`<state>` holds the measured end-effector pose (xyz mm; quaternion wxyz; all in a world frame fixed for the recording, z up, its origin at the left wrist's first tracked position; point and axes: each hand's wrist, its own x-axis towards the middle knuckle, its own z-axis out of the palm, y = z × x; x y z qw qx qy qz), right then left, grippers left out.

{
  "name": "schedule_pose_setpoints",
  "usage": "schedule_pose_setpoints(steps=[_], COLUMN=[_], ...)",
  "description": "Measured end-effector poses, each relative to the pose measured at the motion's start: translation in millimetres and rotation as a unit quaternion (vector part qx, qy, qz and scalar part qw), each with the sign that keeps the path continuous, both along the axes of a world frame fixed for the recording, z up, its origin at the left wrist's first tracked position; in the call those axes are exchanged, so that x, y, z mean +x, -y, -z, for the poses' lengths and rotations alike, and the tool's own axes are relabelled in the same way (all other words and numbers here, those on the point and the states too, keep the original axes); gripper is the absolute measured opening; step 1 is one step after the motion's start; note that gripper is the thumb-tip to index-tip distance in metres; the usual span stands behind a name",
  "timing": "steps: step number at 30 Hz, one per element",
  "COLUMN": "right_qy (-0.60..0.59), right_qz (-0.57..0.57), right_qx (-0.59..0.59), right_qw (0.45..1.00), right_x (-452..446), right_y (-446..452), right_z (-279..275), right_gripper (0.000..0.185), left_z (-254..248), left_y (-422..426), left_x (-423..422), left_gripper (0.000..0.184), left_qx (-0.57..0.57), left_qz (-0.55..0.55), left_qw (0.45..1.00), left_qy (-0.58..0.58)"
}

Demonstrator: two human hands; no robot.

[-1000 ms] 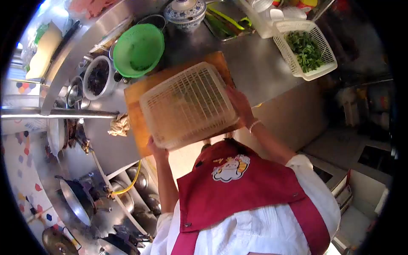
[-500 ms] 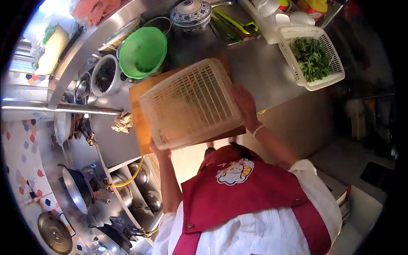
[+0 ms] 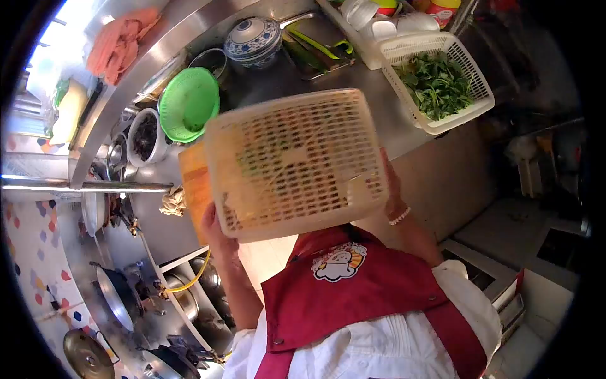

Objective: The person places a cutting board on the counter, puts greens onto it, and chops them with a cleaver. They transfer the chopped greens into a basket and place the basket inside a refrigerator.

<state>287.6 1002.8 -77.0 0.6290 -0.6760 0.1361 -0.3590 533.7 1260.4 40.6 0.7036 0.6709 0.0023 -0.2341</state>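
Plastic basket (image 3: 293,161) over wooden board (image 3: 194,180); left grip (image 3: 219,228), right grip (image 3: 394,188) clasping sides.

The perforated plastic basket (image 3: 297,155) covers most of the cutting board (image 3: 196,183), partly hiding the left hand (image 3: 215,226) and right hand (image 3: 394,189). Along the worktop's (image 3: 394,123) back edge, the white tub's (image 3: 157,155) dark contents (image 3: 145,138) are indistinct; a red-and-yellow container (image 3: 443,12) is cut off above.

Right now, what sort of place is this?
Likely a kitchen, perhaps a commercial one: a metal counter, leafy greens in a basket and a wok-like pan at picture left.
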Motion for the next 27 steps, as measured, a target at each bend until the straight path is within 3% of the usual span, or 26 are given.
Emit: schedule_pose_setpoints(steps=[1,3,5,6,8,9,11,12,13,15,16,18,19,21,23,25,27], right_qy=[0.116,0.252,0.239,0.231,0.079,-0.016,-0.246,-0.358,-0.330,-0.270,-0.211,-0.088,-0.019,-0.052,-0.106,-0.154,-0.198], right_qz=[-0.029,-0.103,0.016,0.077,0.259,0.306,0.340,0.333,0.349,0.377,0.393,0.429,0.451,0.499,0.479,0.465,0.452], right_qx=[0.211,0.456,0.415,0.391,0.342,0.260,0.045,-0.097,-0.078,-0.041,0.069,0.214,0.277,0.284,0.293,0.300,0.300], right_qw=[0.970,0.847,0.878,0.887,0.900,0.916,0.907,0.867,0.874,0.885,0.893,0.873,0.848,0.817,0.821,0.818,0.816], right_x=[-10,-42,-66,-74,-82,-95,-116,-123,-120,-109,-77,-46,-31,-10,-8,-8,-4], right_y=[-6,0,-13,-23,-47,-62,-85,-94,-101,-116,-115,-119,-121,-126,-127,-126,-112], right_z=[6,53,73,78,83,100,114,109,95,64,9,-20,-34,-50,-51,-55,-64], right_gripper=[0.056,0.053,0.050,0.049,0.047,0.046,0.042,0.041,0.041,0.043,0.043,0.046,0.048,0.037,0.038,0.038,0.038], left_z=[-7,-16,-22,-22,-7,19,85,109,134,205,196,156,166,195,261,274,243], left_y=[14,43,77,95,127,140,165,181,198,239,248,275,285,313,341,344,332], left_x=[3,13,25,39,71,90,137,152,165,202,198,179,180,190,201,200,201], left_gripper=[0.030,0.039,0.050,0.046,0.034,0.027,0.021,0.023,0.025,0.031,0.030,0.028,0.030,0.034,0.029,0.022,0.015], left_qx=[-0.028,-0.086,-0.213,-0.019,0.052,-0.075,-0.110,-0.057,-0.003,-0.016,0.050,0.176,0.171,0.158,0.090,0.093,0.158], left_qz=[0.038,0.113,0.137,0.201,0.211,0.166,0.197,0.197,0.198,0.248,0.268,0.310,0.324,0.343,0.369,0.381,0.371], left_qw=[0.999,0.988,0.966,0.963,0.943,0.979,0.969,0.968,0.963,0.886,0.869,0.820,0.782,0.694,0.811,0.816,0.722], left_qy=[0.020,0.060,-0.052,0.181,0.251,0.094,0.102,0.144,0.183,0.392,0.413,0.449,0.505,0.613,0.445,0.424,0.562])
